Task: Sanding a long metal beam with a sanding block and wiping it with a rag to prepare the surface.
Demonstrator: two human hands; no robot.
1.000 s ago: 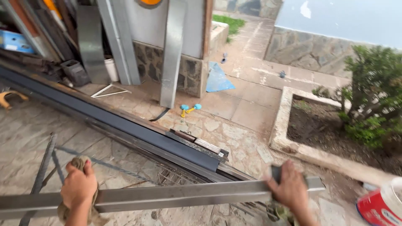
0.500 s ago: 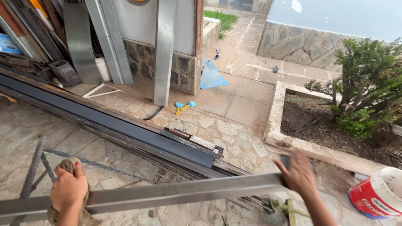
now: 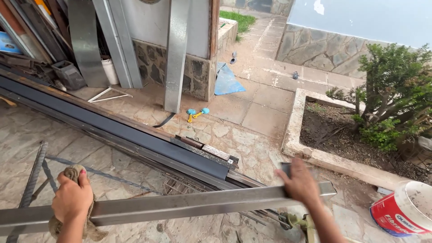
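A long grey square steel tube (image 3: pixel 180 208) lies nearly level across the bottom of the view, running from the lower left edge to its open end at the right, just above the stone paving. The left hand (image 3: pixel 72 198) sits on top of the tube near its left part, fingers curled shut around a wad of brownish rag (image 3: pixel 78 225) that is pressed against the metal and hangs down below it. The right hand (image 3: pixel 300 182) rests on the tube close to the open end, fingers spread flat over the top face and slightly blurred; I cannot tell whether the thumb wraps underneath, so it looks more like an open palm laid on the steel than a grip. Behind the tube, a long dark metal channel (image 3: pixel 112 130) stretches diagonally across the paving, with a short rusty piece (image 3: pixel 204 150) lying on its near end. Farther back, galvanised profiles (image 3: pixel 176 54) lean upright against a stone-clad pillar, and a small blue-and-yellow tool (image 3: pixel 197 113) lies on the ground beside them. A red and white bucket (image 3: pixel 405 209) stands at the lower right, near a raised planter bed (image 3: pixel 306 153) holding a green shrub (image 3: pixel 396 90).
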